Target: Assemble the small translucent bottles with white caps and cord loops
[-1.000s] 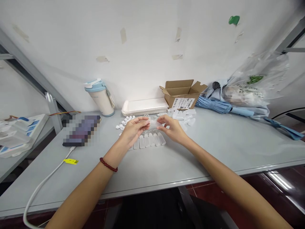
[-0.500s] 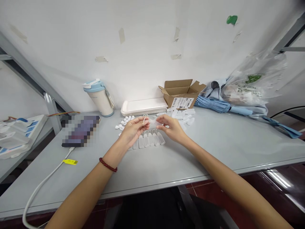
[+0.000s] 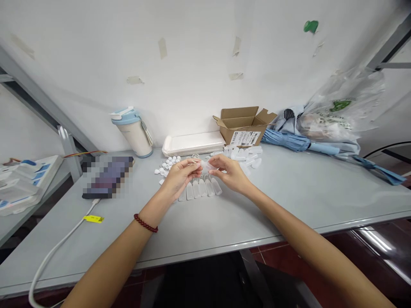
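Observation:
Between my two hands, above the desk, is a small translucent plastic bottle [image 3: 205,166]. My right hand [image 3: 230,173] pinches its body from the right. My left hand [image 3: 181,176] is closed at the bottle's other end, with a pale cord loop [image 3: 195,156] showing over the fingers; the cap there is mostly hidden by the fingertips. Below the hands lies a row of several similar bottles [image 3: 202,188] with cord loops at their tops. White caps [image 3: 168,163] are scattered beyond my left hand, and a heap of loose translucent bottles [image 3: 247,155] lies beyond my right.
At the back of the grey desk [image 3: 244,222] stand a tumbler [image 3: 133,134], a stack of white flat boxes [image 3: 195,143] and an open cardboard box [image 3: 245,128]. A folded blue umbrella [image 3: 289,140] and plastic bag [image 3: 343,111] lie right. A blurred phone [image 3: 109,177] with a cable is left.
The fingers of both hands have shifted slightly around the bottle, and the cord loop over my left fingers sits differently. The things on the desk have stayed in place.

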`<state>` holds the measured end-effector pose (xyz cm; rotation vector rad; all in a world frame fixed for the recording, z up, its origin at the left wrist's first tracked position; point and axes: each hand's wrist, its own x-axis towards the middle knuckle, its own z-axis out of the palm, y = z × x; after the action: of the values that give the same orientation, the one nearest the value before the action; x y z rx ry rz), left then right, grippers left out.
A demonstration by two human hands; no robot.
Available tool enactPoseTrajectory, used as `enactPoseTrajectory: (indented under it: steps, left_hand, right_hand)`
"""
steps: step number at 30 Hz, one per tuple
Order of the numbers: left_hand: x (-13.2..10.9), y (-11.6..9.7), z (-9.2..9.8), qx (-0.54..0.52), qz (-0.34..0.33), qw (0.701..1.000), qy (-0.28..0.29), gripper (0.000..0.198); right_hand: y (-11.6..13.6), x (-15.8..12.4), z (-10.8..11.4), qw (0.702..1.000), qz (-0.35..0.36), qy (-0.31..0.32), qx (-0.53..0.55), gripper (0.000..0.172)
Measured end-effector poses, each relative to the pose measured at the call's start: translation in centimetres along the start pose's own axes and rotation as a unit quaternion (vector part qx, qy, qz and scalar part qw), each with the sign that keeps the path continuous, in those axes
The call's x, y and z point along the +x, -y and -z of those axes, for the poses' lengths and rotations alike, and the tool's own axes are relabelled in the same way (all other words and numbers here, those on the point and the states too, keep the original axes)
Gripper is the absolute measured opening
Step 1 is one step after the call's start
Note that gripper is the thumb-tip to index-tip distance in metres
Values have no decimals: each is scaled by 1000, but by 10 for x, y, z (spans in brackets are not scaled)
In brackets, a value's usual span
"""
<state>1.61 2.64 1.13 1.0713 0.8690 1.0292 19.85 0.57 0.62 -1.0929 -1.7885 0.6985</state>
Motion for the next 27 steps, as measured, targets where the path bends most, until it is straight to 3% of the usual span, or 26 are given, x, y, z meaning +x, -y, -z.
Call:
enactPoseTrajectory:
  steps: [10, 16, 20, 23, 27]
  left_hand:
    - [-3, -2, -5, 154, -80, 985, -18, 30]
    - [-4, 0, -5, 219, -129, 967, 5, 25]
    - [-7, -1, -7, 274, -151, 950, 0, 23]
    - [-9, 0, -8, 347, -191, 918, -35, 22]
    - [-10, 4, -11, 429, -324, 840, -77, 16]
  right_hand:
    - [3, -1, 0, 999, 23, 8, -42, 23]
    - [4, -2, 0, 994, 61, 21, -91, 35]
    - [7, -2, 0, 998, 29, 38, -51, 31]
    - [7, -1, 1, 996, -47, 59, 57, 30]
    - [5, 2, 3, 973, -132, 67, 176, 29]
